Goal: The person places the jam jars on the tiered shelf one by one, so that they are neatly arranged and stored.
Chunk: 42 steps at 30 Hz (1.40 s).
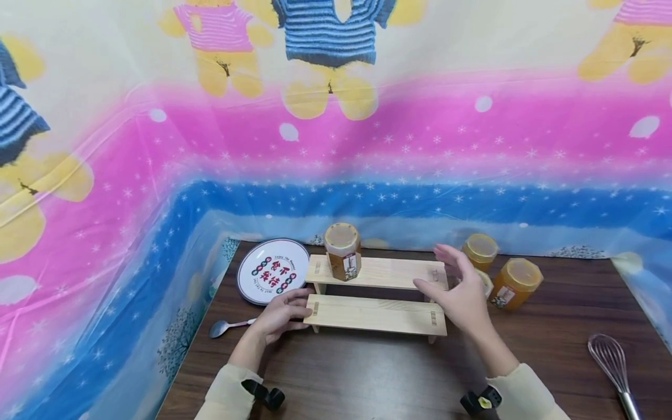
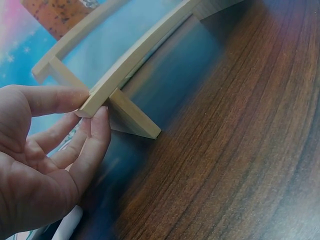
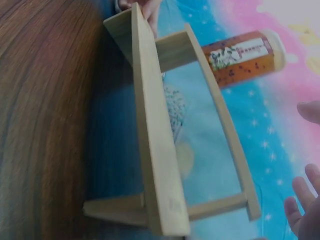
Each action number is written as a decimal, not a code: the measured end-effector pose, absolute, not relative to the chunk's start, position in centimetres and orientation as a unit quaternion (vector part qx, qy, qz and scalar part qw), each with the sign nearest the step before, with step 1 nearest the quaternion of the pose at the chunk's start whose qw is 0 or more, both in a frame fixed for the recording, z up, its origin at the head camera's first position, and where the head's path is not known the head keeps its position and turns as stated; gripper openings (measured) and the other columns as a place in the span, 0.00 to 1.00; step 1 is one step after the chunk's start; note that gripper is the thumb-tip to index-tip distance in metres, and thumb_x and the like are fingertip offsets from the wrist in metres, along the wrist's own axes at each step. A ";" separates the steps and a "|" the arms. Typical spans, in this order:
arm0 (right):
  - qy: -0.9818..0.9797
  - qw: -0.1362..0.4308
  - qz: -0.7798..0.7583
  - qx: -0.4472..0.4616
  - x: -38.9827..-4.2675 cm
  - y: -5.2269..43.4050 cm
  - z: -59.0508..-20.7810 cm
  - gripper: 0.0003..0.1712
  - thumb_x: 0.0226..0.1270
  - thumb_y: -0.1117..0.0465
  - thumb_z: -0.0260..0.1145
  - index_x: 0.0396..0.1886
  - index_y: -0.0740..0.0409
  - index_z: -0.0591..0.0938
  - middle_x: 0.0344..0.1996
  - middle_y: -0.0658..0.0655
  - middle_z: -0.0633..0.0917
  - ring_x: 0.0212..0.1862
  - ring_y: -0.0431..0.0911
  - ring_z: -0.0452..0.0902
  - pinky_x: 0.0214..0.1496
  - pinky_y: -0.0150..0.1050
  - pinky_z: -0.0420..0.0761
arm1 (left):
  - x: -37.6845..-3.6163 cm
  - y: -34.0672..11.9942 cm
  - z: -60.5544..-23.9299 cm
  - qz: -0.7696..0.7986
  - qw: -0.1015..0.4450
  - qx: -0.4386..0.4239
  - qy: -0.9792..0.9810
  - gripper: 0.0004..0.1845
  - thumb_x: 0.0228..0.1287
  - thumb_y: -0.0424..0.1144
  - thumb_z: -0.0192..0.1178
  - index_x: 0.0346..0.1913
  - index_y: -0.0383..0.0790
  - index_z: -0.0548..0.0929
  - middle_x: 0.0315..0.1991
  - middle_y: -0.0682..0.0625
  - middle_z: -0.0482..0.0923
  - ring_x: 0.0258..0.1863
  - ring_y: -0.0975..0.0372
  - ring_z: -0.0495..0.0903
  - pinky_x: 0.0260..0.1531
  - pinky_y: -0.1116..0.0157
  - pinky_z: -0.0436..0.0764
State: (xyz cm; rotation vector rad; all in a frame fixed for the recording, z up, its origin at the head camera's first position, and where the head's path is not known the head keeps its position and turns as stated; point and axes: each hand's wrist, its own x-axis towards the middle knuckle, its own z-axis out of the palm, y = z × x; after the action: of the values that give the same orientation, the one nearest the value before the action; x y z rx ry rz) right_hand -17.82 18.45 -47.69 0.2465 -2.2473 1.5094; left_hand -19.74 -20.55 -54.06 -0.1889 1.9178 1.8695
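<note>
"Where's the rack?"

"The rack (image 1: 375, 315) stands mid-table, two pale wooden tiers, the rear one higher. Take its middle as the clock's centre"

"And the left hand?"

"The left hand (image 1: 278, 315) is at nine o'clock, pinching the near tier's end, thumb on top and fingers beneath, as the left wrist view shows"

"Right one grasping too?"

"No, the right hand (image 1: 464, 294) is released, at three o'clock. Its thumb and fingers are spread apart, and the right wrist view shows them clear of the wood"

"Anything on the rack?"

"One jar (image 1: 343, 251), upright on the rear tier at eleven o'clock, amber inside, with a label"

"Around it?"

"A plate (image 1: 273, 272) towards ten, a spoon (image 1: 219, 328) between eight and nine, and three more jars (image 1: 517, 284) between two and three, one partly hidden by the hand"

"Further out?"

"A whisk (image 1: 616, 373) between three and four, on the dark table (image 1: 367, 373), and a printed cloth (image 1: 420, 140) hanging at twelve"
</note>
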 end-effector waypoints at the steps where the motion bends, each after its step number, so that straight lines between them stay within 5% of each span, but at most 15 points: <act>1: -0.812 0.221 0.534 0.085 -17.7 18.8 -47.9 0.44 0.51 0.58 0.87 0.70 0.44 0.77 0.62 0.46 0.82 0.62 0.45 0.77 0.62 0.51 0.74 | -19.7 -20.5 -54.1 0.679 0.226 -0.067 0.695 0.33 0.65 0.28 0.64 0.73 0.32 0.71 0.56 0.37 0.79 0.45 0.53 0.84 0.43 0.55 0.87; 8: -0.820 0.275 0.501 0.040 -16.6 20.4 -49.0 0.45 0.48 0.62 0.88 0.68 0.54 0.79 0.61 0.49 0.82 0.63 0.41 0.73 0.67 0.38 0.68 | -19.7 -20.6 -54.1 0.677 0.226 -0.070 0.697 0.33 0.66 0.28 0.64 0.74 0.32 0.70 0.58 0.37 0.78 0.46 0.54 0.84 0.43 0.55 0.87; 22: -0.798 0.338 0.496 -0.055 -15.9 23.2 -53.0 0.49 0.43 0.66 0.88 0.70 0.58 0.77 0.65 0.57 0.76 0.62 0.53 0.71 0.56 0.35 0.67 | -19.5 -20.6 -53.8 0.676 0.223 -0.067 0.699 0.33 0.66 0.28 0.64 0.74 0.32 0.69 0.60 0.37 0.78 0.46 0.55 0.84 0.43 0.55 0.87; 32: -0.800 0.276 0.522 -0.104 -15.8 24.2 -56.1 0.58 0.49 0.63 0.86 0.79 0.52 0.66 0.70 0.57 0.74 0.66 0.50 0.71 0.61 0.37 0.71 | -19.6 -20.5 -53.7 0.681 0.229 -0.064 0.693 0.34 0.66 0.29 0.64 0.75 0.31 0.69 0.60 0.37 0.78 0.46 0.55 0.84 0.43 0.57 0.86; 42: -0.798 0.236 0.539 -0.131 -15.9 24.3 -57.6 0.59 0.50 0.61 0.87 0.80 0.50 0.64 0.65 0.57 0.77 0.62 0.47 0.73 0.53 0.29 0.74 | -19.6 -20.5 -53.8 0.680 0.228 -0.064 0.694 0.34 0.66 0.29 0.64 0.74 0.31 0.69 0.60 0.37 0.78 0.46 0.55 0.84 0.42 0.57 0.86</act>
State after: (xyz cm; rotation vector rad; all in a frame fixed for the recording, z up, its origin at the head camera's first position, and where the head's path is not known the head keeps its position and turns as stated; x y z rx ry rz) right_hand -15.86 24.33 -57.64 -0.3580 -2.1872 1.4793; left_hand -19.57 -20.55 -53.76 -0.1772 1.9104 1.8737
